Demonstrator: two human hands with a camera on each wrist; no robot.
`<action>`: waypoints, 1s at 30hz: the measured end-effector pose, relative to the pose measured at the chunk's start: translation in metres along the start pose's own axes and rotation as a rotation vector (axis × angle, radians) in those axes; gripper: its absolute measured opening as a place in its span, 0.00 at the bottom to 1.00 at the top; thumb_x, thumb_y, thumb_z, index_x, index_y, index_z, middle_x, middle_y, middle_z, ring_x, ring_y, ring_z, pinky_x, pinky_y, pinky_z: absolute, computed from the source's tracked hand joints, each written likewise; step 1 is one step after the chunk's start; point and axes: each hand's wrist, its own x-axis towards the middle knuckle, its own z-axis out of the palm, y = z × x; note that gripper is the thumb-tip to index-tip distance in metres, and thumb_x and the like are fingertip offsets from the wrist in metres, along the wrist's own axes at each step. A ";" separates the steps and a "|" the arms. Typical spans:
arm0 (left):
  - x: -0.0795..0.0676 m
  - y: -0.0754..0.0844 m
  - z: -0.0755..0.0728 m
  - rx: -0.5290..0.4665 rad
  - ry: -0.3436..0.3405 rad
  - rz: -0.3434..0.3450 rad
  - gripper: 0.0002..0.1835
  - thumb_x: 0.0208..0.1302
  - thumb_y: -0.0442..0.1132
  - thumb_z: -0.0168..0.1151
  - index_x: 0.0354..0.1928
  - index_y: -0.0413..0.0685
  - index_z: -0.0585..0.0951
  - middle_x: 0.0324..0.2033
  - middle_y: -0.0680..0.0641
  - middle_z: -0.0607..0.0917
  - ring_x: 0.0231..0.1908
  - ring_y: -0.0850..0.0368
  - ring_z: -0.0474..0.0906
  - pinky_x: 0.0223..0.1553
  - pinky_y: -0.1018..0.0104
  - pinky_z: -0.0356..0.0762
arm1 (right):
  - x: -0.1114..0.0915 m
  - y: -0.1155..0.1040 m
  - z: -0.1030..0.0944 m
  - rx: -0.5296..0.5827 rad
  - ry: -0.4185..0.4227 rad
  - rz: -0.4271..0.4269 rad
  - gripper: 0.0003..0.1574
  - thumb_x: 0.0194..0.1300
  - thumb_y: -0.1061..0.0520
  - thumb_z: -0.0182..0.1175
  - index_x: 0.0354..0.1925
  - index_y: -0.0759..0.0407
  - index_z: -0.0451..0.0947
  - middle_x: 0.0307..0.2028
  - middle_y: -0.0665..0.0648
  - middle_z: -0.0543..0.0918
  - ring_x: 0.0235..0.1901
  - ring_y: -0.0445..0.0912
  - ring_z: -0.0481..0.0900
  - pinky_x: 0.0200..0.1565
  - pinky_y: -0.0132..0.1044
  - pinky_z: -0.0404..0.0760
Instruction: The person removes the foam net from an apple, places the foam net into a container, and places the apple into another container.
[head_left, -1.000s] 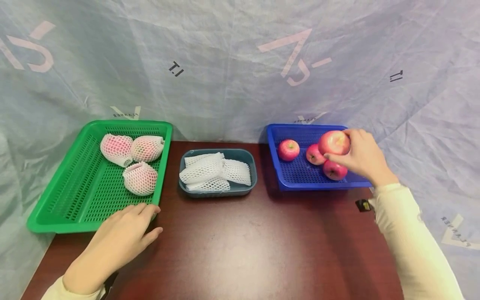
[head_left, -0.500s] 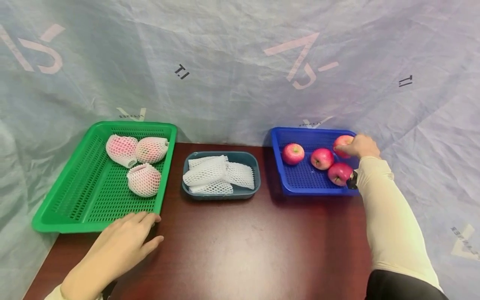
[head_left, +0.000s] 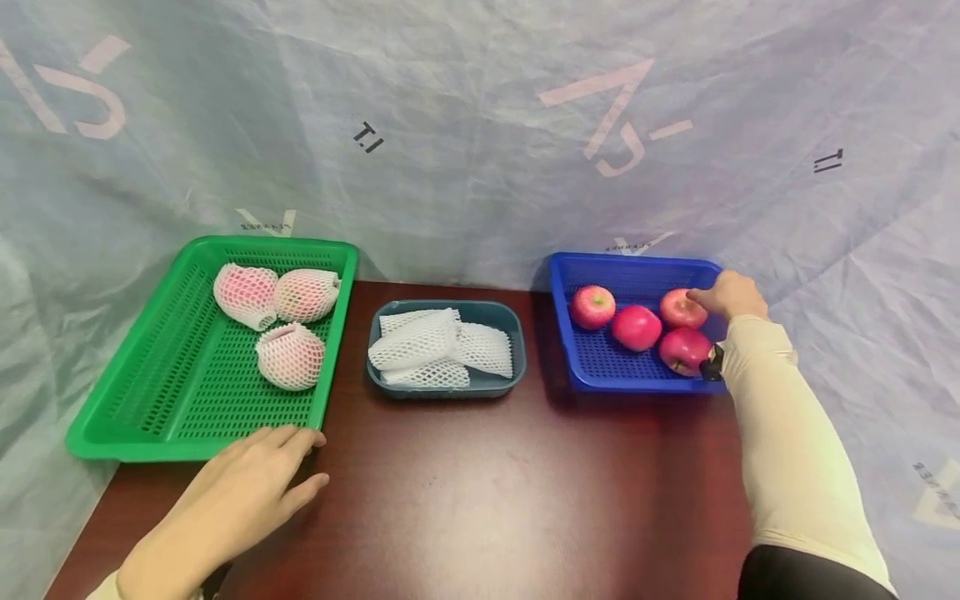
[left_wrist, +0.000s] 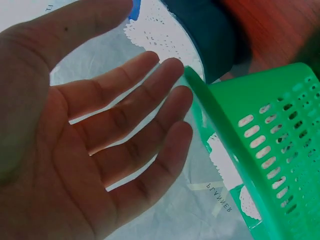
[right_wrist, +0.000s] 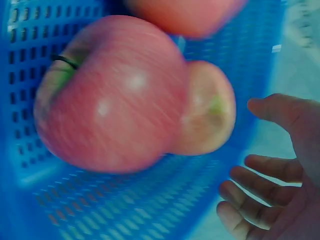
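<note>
My right hand (head_left: 738,297) is over the right edge of the blue basket (head_left: 558,325), beside a pinkish-red apple (head_left: 681,309). In the right wrist view its thumb and fingers are spread, with a gap between them and the apples. A darker red apple (head_left: 686,351) lies nearest to the wrist. Two more, a red apple (head_left: 637,327) and a paler apple (head_left: 592,307), lie to the left. My left hand (head_left: 251,479) is by the near right corner of the green basket (head_left: 97,446), its fingers loosely extended and holding nothing.
Inside the green basket are several fruits in foam net sleeves, such as a wrapped fruit (head_left: 291,358). Between the baskets stands a dark teal tray (head_left: 442,392) with white foam nets (head_left: 416,342). A grey cloth (head_left: 450,167) hangs behind the brown table (head_left: 465,500).
My right hand held an apple above the blue basket, lowered it into the back right and let go. The middle apple has shifted slightly and turned. The left hand stays about where it was.
</note>
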 end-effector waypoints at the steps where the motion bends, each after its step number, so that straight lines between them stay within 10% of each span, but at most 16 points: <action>1: 0.001 0.000 0.000 -0.001 -0.004 -0.001 0.18 0.57 0.46 0.74 0.45 0.45 0.82 0.39 0.50 0.83 0.42 0.46 0.82 0.43 0.48 0.79 | -0.004 -0.003 -0.004 0.012 0.022 -0.023 0.43 0.64 0.34 0.59 0.48 0.76 0.72 0.50 0.85 0.72 0.50 0.77 0.72 0.45 0.68 0.73; 9: 0.005 0.001 -0.002 -0.010 -0.008 -0.004 0.19 0.57 0.47 0.73 0.46 0.45 0.82 0.41 0.47 0.83 0.44 0.43 0.81 0.44 0.44 0.79 | -0.057 -0.031 -0.015 0.084 0.171 -0.195 0.31 0.67 0.41 0.61 0.49 0.68 0.74 0.45 0.74 0.80 0.45 0.69 0.77 0.42 0.64 0.73; 20: 0.006 0.002 -0.001 -0.050 -0.021 -0.035 0.19 0.58 0.47 0.72 0.48 0.47 0.82 0.43 0.48 0.83 0.45 0.44 0.81 0.44 0.45 0.78 | -0.213 -0.087 0.020 0.169 0.432 -0.496 0.16 0.60 0.55 0.69 0.44 0.61 0.78 0.35 0.59 0.82 0.34 0.53 0.80 0.38 0.49 0.75; 30: 0.012 0.003 0.002 -0.081 -0.042 -0.067 0.18 0.60 0.48 0.71 0.49 0.49 0.81 0.44 0.49 0.83 0.47 0.44 0.81 0.45 0.44 0.78 | -0.291 -0.125 0.033 0.169 0.453 -0.660 0.21 0.54 0.54 0.73 0.46 0.54 0.79 0.39 0.47 0.81 0.41 0.45 0.79 0.44 0.39 0.73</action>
